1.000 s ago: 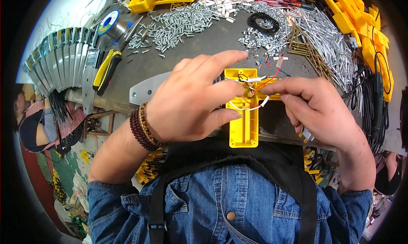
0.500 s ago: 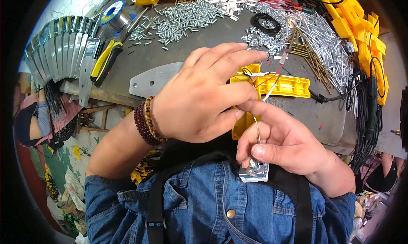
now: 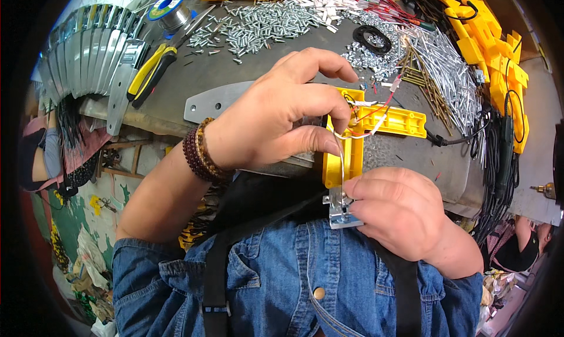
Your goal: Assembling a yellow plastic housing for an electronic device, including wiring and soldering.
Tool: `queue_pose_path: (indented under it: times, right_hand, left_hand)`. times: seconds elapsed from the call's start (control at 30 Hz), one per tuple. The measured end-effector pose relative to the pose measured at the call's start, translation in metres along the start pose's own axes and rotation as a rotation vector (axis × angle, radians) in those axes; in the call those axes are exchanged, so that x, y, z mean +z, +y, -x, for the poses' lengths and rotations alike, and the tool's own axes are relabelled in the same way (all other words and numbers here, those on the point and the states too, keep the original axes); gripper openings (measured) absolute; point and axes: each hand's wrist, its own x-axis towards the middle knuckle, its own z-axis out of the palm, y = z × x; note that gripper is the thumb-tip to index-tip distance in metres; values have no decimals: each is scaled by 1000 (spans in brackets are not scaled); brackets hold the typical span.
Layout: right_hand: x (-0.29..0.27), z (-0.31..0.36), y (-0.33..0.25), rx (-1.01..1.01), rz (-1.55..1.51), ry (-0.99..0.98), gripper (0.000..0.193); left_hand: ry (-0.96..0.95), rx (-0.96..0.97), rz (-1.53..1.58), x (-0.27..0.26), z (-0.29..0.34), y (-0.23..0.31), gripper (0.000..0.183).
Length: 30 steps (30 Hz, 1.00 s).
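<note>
Your right hand [image 3: 402,214] is grasping a metal piece [image 3: 342,218] by the near end of the yellow housing [image 3: 399,121], which is lying on the surface [image 3: 176,93]. Your left hand [image 3: 282,114] is curving overhead; its grip is indeterminable.

Yellow plastic housing [image 3: 354,155], one: lies open side up before me, one arm toward me, another to my right. Red wire [image 3: 385,105] and white wire [image 3: 352,138]: looped loosely across its junction. Metal piece [image 3: 341,217], one: small, silvery, pinched in my right hand [image 3: 405,211]. Thin silvery wire [image 3: 342,168], one: curves up from the metal piece.
</note>
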Motion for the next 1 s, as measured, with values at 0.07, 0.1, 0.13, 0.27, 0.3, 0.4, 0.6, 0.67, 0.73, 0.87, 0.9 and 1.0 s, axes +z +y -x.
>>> queue_pose_path:
  times: [0.07, 0.1, 0.13, 0.27, 0.3, 0.4, 0.6, 0.67, 0.73, 0.87, 0.9, 1.0]
  right_hand:
    - [0, -7, -1, -12, 38, 11, 39]
    - [-4, -10, 0, 74, -8, -24, 36]
    - [-7, -13, 2, 159, -59, -66, 33]
    - [-32, -20, 20, 421, -903, -8, 41]
    - [-26, -20, 21, 539, -1125, 62, 43]
    - [-25, -31, 40, 254, -448, 31, 37]
    - [15, -13, 34, -40, 213, 33, 21]
    - [17, -13, 29, -48, 173, 56, 21]
    - [18, -7, 29, -3, 137, 40, 20]
    - [20, -2, 25, 71, 152, 38, 20]
    - [21, -1, 22, 99, 171, 50, 19]
    - [21, 0, 21, 100, 181, 45, 18]
  left_hand:
    - [6, -6, -4, -3, 1, 0, 32]
    - [6, -1, 9, -4, 0, 1, 33]
    - [11, -1, 23, -4, 3, 0, 34]
    - [33, -13, 44, 0, -1, 0, 39]
    - [52, 8, 54, 1, -3, 0, 41]
    - [78, -162, 180, -1, 2, -2, 43]
    - [43, 38, 21, 1, 0, -7, 41]
    - [40, 44, -16, 3, 2, -3, 41]
    - [60, 82, -99, 5, 2, -2, 43]
    - [39, 118, -169, 7, 2, -3, 47]
    - [38, 117, -158, 7, 0, -3, 48]
    - [36, 110, -168, 7, 2, 0, 50]
